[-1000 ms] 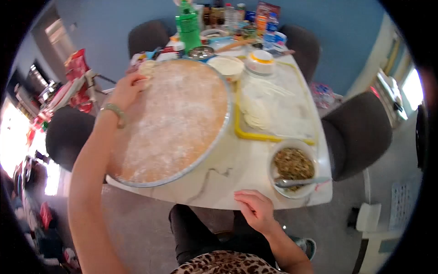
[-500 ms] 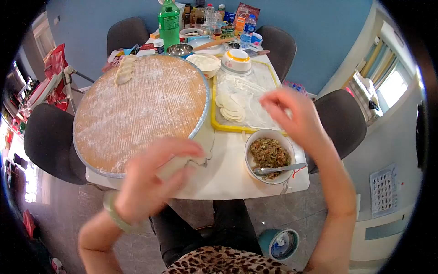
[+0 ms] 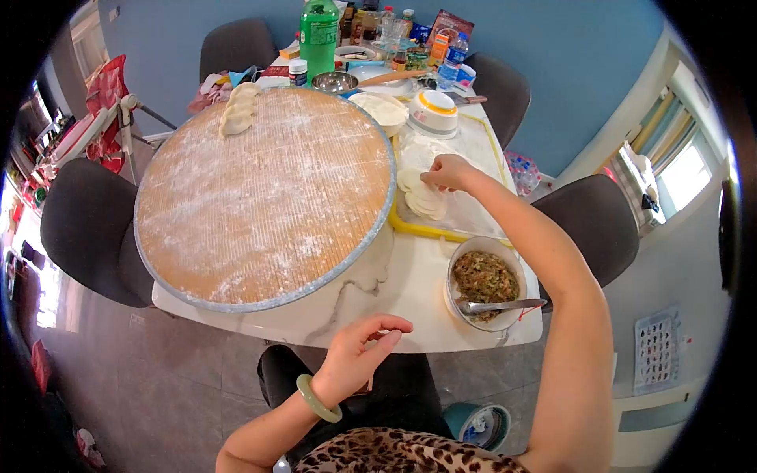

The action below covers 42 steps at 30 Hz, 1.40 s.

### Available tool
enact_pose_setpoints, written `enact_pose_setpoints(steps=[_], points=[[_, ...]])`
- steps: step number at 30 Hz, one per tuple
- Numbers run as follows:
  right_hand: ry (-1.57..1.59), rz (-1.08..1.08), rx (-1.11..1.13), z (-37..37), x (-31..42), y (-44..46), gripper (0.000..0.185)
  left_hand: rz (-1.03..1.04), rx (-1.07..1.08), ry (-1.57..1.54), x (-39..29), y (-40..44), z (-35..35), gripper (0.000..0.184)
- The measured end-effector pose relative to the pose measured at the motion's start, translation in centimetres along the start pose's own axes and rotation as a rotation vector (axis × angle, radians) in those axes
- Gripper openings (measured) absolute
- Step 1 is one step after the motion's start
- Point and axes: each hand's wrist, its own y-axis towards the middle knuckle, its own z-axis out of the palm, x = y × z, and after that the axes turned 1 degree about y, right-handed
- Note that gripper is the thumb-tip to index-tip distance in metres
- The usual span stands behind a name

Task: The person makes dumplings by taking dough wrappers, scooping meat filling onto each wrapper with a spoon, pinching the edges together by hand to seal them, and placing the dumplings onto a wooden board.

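Observation:
My right hand (image 3: 448, 173) reaches over the yellow-edged tray (image 3: 441, 233), its fingertips pinched at the edge of a round dumpling wrapper (image 3: 410, 178). More overlapping wrappers (image 3: 426, 206) lie just below it. Near the front edge of the table, my left hand (image 3: 363, 352) hovers with its thumb and index finger apart and nothing between them. To the right, a white bowl (image 3: 451, 303) holds minced filling (image 3: 482, 277), with a metal-handled utensil (image 3: 505, 305) resting in it. Several shaped dumplings (image 3: 239, 110) sit in a row at the far edge of a round floured board (image 3: 260, 197).
Behind the tray stand a bowl of flour (image 3: 382, 110) and an upturned white bowl (image 3: 434, 115). A green bottle (image 3: 318, 39), a metal bowl (image 3: 335, 81) and several jars crowd the back. Chairs (image 3: 587, 217) flank the table; a bin (image 3: 475, 426) stands on the floor.
My right hand has moved left and onto the wrappers, closing its fingers there. My left hand has moved right and down, away from the board. The view has shifted slightly.

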Motion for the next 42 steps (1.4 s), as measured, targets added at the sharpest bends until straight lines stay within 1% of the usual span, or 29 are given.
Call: enact_pose_setpoints(steps=[4, 6, 9, 10, 12, 13, 15, 16, 18, 19, 20, 22, 23, 25, 26, 28, 29, 30, 32, 34, 35, 36, 37, 38, 39, 40, 42], points=[[0.027, -0.007, -0.059, 0.5, -1.0, 0.6, 0.03, 0.01, -0.01, -0.051, -0.1, 0.4, -0.6, 0.017], [-0.019, -0.093, -0.15, 0.6, -1.5, 0.7, 0.026, 0.01, -0.012, -0.046, 0.0, 0.5, -0.6, 0.017], [-0.072, -0.147, -0.177, 0.9, -1.9, 1.0, 0.023, 0.021, -0.012, -0.049, 0.2, 0.5, -0.7, 0.017], [-0.072, -0.148, -0.178, 0.9, -1.9, 1.0, 0.023, 0.035, -0.009, -0.06, 0.3, 0.6, -0.7, 0.017], [0.008, -0.055, -0.161, 0.9, -1.9, 0.9, 0.023, 0.029, -0.013, -0.058, 0.3, 0.5, -0.7, 0.017], [0.009, -0.057, -0.162, 0.7, -1.9, 0.7, 0.023, 0.022, -0.016, -0.057, 0.2, 0.5, -0.6, 0.017], [0.29, 0.086, -0.131, -0.2, -2.4, 0.3, 0.022, -0.009, -0.026, -0.067, -0.2, 0.4, -0.6, 0.017], [0.288, 0.086, -0.133, -0.7, -2.8, -0.2, 0.022, -0.038, -0.033, -0.078, -0.4, 0.3, -0.5, 0.017], [0.585, 0.026, -0.147, -1.9, -3.7, -1.4, 0.021, -0.009, -0.025, -0.113, 0.2, 0.5, -0.5, 0.017], [0.673, 0.012, -0.133, -2.4, -3.9, -2.1, 0.02, 0.017, -0.018, -0.147, 0.3, 0.5, -0.5, 0.017], [0.671, 0.01, -0.137, -2.9, -4.2, -2.8, 0.02, 0.021, -0.017, -0.147, 0.2, 0.5, -0.4, 0.017], [0.971, -0.09, -0.046, -3.6, -4.6, -4.3, 0.017, -0.02, -0.036, -0.202, -0.4, 0.6, -0.1, 0.017], [0.97, -0.092, -0.048, -3.9, -4.8, -5.1, 0.017, -0.017, -0.035, -0.203, -0.4, 0.8, -0.1, 0.017], [1.128, -0.204, 0.076, -4.4, -4.3, -7.4, 0.018, -0.002, -0.053, -0.236, -0.2, 1.2, 0.0, 0.022], [1.125, -0.208, 0.077, -4.4, -3.9, -8.4, 0.018, 0.003, -0.056, -0.237, -0.3, 1.6, 0.3, 0.022], [1.144, -0.206, 0.144, -4.2, -2.8, -10.5, 0.019, -0.044, -0.196, -0.575, -0.8, 2.6, 0.9, 0.031], [1.142, -0.211, 0.148, -4.1, -2.0, -11.8, 0.019, -0.05, -0.198, -0.668, -1.3, 3.0, 1.1, 0.037], [1.136, -0.199, 0.169, -3.8, -0.7, -13.1, 0.019, -0.047, -0.205, -0.667, -1.4, 3.5, 1.3, 0.037], [1.135, -0.188, 0.201, -2.6, 1.6, -15.0, 0.02, -0.045, -0.226, -0.915, -1.3, 4.7, 1.8, 0.04], [0.923, -0.208, 0.227, -0.7, 3.7, -16.6, 0.021, -0.036, -0.231, -0.958, -1.7, 4.7, 2.3, 0.043], [0.932, -0.202, 0.237, 0.4, 4.9, -17.4, 0.021, -0.023, -0.225, -1.004, -1.6, 4.7, 2.5, 0.048], [0.585, -0.347, 0.17, 1.6, 6.2, -18.3, 0.022, -0.038, -0.233, -1.003, -1.4, 4.5, 2.8, 0.048], [0.237, -0.481, 0.103, 2.6, 7.1, -19.3, 0.023, 0.038, -0.234, -1.084, -1.0, 4.4, 3.0, 0.049], [0.249, -0.476, 0.112, 3.6, 7.8, -20.6, 0.023, 0.12, -0.234, -1.163, -0.4, 4.2, 3.2, 0.05], [0.269, -0.54, 0.091, 4.4, 8.5, -21.8, 0.023, 0.139, -0.198, -1.187, 0.5, 4.0, 3.0, 0.051], [0.289, -0.604, 0.067, 4.6, 8.9, -22.8, 0.022, 0.131, -0.204, -1.182, 0.6, 3.5, 2.9, 0.051], [0.366, -0.643, -0.132, 2.3, 7.7, -24.2, 0.021, 0.029, -0.233, -1.181, 0.5, 2.5, 2.8, 0.05]])
